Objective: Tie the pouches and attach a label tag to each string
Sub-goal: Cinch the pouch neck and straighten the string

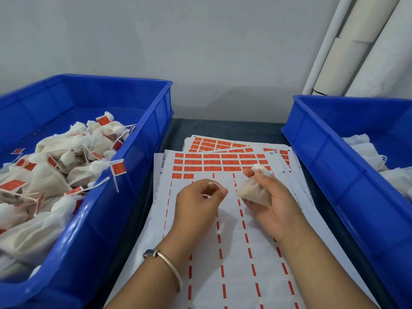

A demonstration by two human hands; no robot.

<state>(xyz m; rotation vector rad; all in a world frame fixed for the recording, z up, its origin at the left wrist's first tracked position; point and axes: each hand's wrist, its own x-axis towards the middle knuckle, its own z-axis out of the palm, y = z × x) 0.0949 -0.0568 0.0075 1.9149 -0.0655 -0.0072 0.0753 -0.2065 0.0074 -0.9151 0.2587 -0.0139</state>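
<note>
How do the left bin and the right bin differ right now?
The left bin holds a big heap of pouches with orange label tags on their strings; in the right bin only a few plain white pouches show, no tags visible. The left bin sits almost wholly in view; the right bin is cut off by the frame edge. Both are blue plastic, flanking the label sheets.

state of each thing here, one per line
pouch: gripped in right hand, no tag yet
string: pinched by left hand
left bin: holds tagged pouches
right bin: holds untagged pouches
top label sheet: mostly peeled
</note>
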